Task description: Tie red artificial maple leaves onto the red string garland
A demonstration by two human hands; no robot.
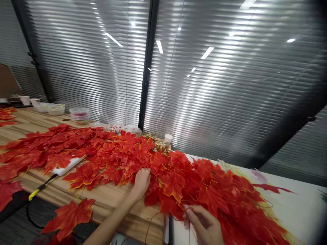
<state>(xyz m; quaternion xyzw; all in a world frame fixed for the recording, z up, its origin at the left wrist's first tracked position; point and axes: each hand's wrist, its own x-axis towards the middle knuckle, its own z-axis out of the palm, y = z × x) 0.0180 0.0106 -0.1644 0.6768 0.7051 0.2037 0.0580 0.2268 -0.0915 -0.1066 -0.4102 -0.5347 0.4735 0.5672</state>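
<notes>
A long heap of red artificial maple leaves (173, 183) with thin stems covers much of the wooden table (112, 197). My left hand (142, 180) rests at the heap's near edge, fingers curled in and partly hidden among the leaves; what it holds, if anything, cannot be seen. To the lower right, my right hand (201, 223) pinches a thin reddish stem between thumb and fingertips, just beside the front leaves. One loose leaf cluster (70, 217) hangs over the table's front edge at the lower left.
A white power strip (67, 165) with a black cable lies at the left among leaves. Along the back stand clear plastic containers (79, 115), a paper cup (168, 138) and gold packets (162, 146). A white surface (293, 204) adjoins at the right, below window blinds.
</notes>
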